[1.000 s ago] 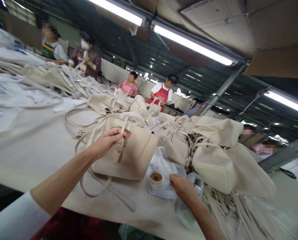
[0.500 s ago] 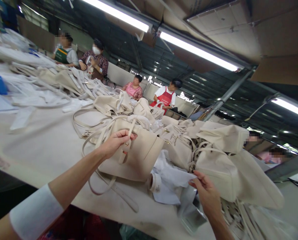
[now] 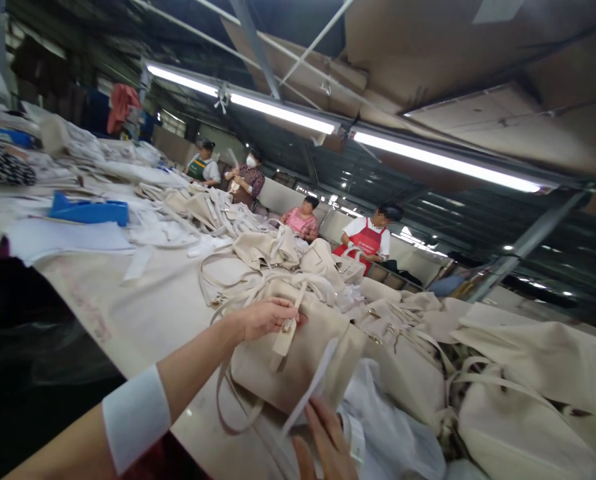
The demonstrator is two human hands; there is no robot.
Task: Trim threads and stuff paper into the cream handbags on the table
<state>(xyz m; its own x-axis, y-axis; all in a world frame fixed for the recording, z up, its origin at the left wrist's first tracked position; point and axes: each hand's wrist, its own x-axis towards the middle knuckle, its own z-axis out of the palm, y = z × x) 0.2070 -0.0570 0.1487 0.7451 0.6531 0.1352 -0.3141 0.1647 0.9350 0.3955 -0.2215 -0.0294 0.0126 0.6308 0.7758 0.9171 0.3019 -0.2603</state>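
A cream handbag (image 3: 303, 360) stands on the table in front of me. My left hand (image 3: 271, 319) is closed on its narrow buckled strap (image 3: 285, 337), pinched between thumb and fingers at the bag's upper front. Lower down, my right hand (image 3: 323, 437) is near the bag's bottom edge, with a thin white strip (image 3: 313, 387) rising from its fingers across the bag's front. How the fingertips meet the strip is partly blurred. Beside the right hand lie a white roll (image 3: 353, 437) and crumpled white wrapping (image 3: 388, 427).
More cream bags (image 3: 523, 427) are heaped to the right and behind. A blue holder (image 3: 89, 209) and white sheets (image 3: 68, 238) lie at the left of the table (image 3: 143, 313). Several people are beyond the pile, one in a red apron (image 3: 365, 241). A patterned sleeve shows at far left.
The view has turned left. My right hand has moved from the white wrapping to the bag's front, now with a white strip. My left hand still grips the strap.
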